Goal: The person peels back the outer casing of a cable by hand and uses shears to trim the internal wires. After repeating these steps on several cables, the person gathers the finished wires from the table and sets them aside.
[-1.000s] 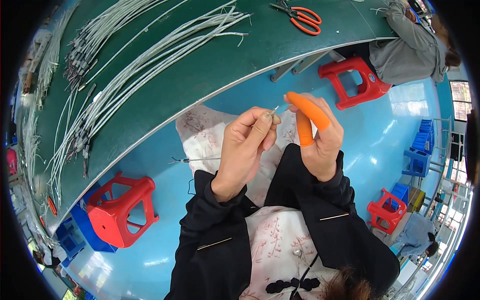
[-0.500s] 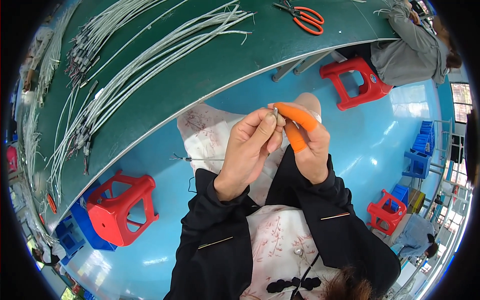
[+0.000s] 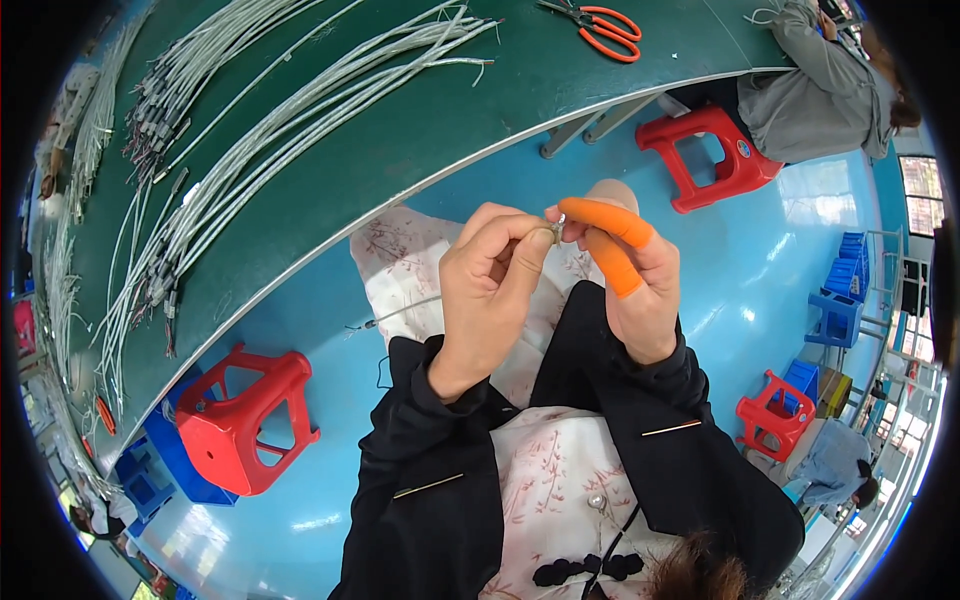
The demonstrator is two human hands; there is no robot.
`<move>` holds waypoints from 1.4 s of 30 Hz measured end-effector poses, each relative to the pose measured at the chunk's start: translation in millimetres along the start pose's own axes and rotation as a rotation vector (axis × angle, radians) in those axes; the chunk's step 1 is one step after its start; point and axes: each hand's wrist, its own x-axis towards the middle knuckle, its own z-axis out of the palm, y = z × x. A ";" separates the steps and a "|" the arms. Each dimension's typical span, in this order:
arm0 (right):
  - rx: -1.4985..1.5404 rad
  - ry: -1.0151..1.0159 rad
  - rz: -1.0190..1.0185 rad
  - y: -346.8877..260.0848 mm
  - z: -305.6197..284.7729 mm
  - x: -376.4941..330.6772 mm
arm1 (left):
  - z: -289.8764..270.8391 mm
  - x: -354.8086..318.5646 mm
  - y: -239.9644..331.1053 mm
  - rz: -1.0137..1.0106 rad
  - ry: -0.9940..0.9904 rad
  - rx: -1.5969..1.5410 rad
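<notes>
A pale grey cable [image 3: 408, 308] runs out from behind my left hand [image 3: 495, 285], its dark end with loose wires hanging to the left over my lap. My left thumb and fingers are closed on the cable near its other end. There, a small silvery tip [image 3: 560, 224] pokes up between my two hands. My right hand [image 3: 640, 275] wears orange finger covers on its thumb and index finger. Its closed fingertips touch the silvery tip. The fingers hide most of that end, so its details cannot be made out.
Bundles of grey cables [image 3: 300, 130] lie on the green table [image 3: 400, 150], beside orange-handled cutters [image 3: 608, 35]. Red stools stand at left [image 3: 235, 430] and right [image 3: 715, 150]. A person in a grey top [image 3: 810, 100] sits at the table's right. Blue crates [image 3: 840, 310] stand further right.
My hands have drawn slightly apart at the silvery tip, the right moving a little rightward. The cable's hanging end has swung down and now slants. The head view has shifted slightly.
</notes>
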 end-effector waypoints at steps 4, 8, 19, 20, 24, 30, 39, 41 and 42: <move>0.017 0.010 0.012 -0.3 0.6 -0.3 | -0.4 0.5 0.3 0.043 0.048 0.106; -0.033 -0.022 -0.018 0.6 -2.6 -0.8 | -0.8 0.3 -0.2 0.035 0.070 0.148; 0.226 0.074 -0.033 7.5 6.0 -1.4 | 4.9 -0.3 5.0 -0.077 0.048 -0.107; 0.225 0.076 -0.035 7.0 5.3 -1.3 | 4.6 0.1 4.6 -0.077 0.046 -0.108; 0.004 0.066 -0.057 5.0 -1.2 -2.0 | 2.2 0.3 2.1 -0.104 0.046 -0.127; -0.201 0.073 -0.067 -2.7 -11.6 2.5 | 1.7 1.0 5.1 -0.114 0.068 -0.133; -0.578 0.113 -0.113 -21.6 -23.3 33.8 | -9.9 6.5 0.9 -0.288 -0.013 -0.369; -0.712 0.117 -0.184 -20.3 -42.6 59.6 | -11.9 9.6 0.8 -0.303 -0.020 -0.417; -0.847 0.112 -0.251 -19.5 -51.1 76.1 | -12.8 10.8 1.9 -0.318 -0.017 -0.467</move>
